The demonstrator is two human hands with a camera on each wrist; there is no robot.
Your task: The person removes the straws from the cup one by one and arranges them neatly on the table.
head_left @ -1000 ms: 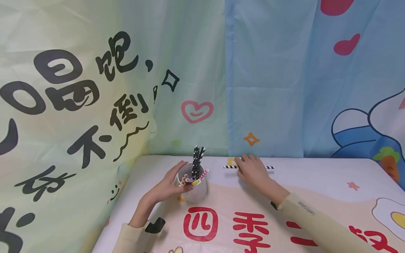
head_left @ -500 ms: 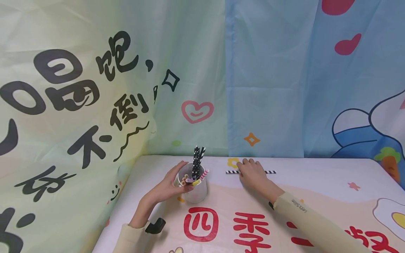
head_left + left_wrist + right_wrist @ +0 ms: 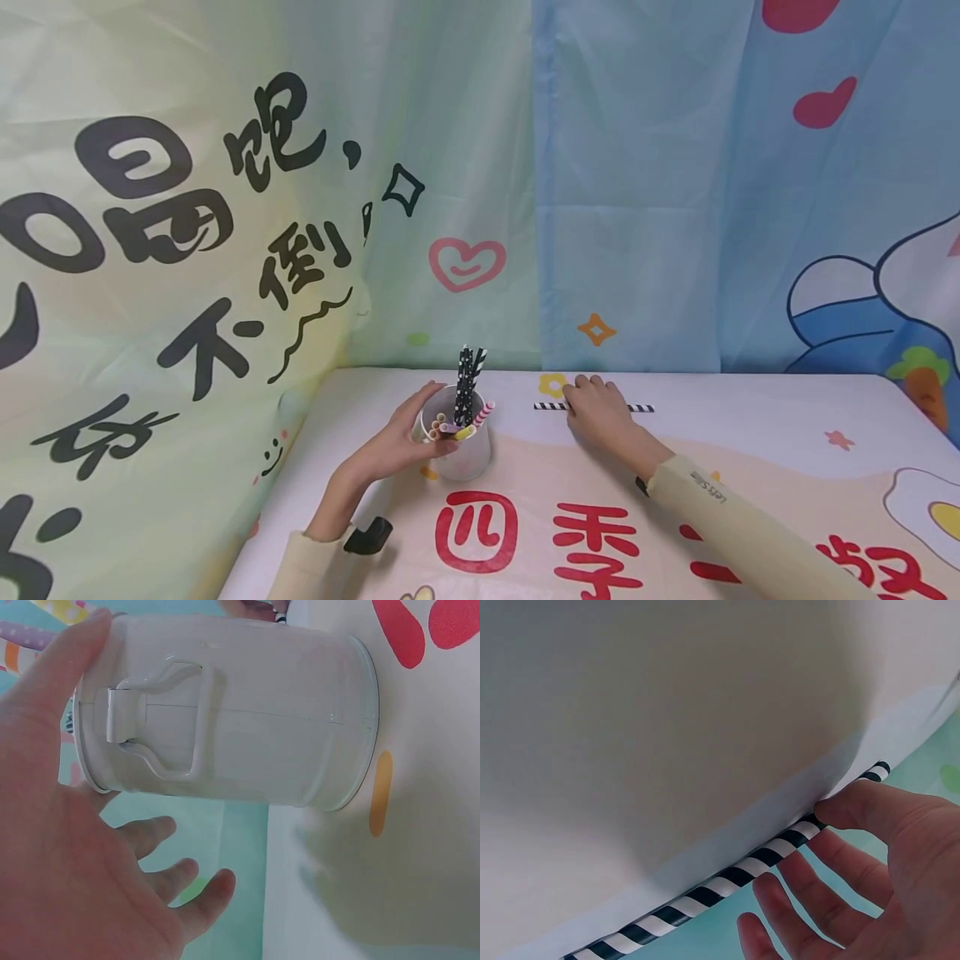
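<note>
The white cup [image 3: 474,460] stands upright on the table [image 3: 735,408], a bunch of straws [image 3: 464,392] leaning in it. The left hand [image 3: 405,437] grips the cup by its rim, thumb over the edge, three fingers spread loose off its wall. To the right of the cup and apart from it, the right hand [image 3: 600,412] pinches a striped straw [image 3: 549,407] between thumb and fingertips, its other fingers only slightly bent; one end of this straw points toward the cup. A second ago it crossed the lower edge of the yellow flower print [image 3: 553,385] right of the cup; it has since shifted toward the person, baring the print, while the cup and left hand have stayed put
</note>
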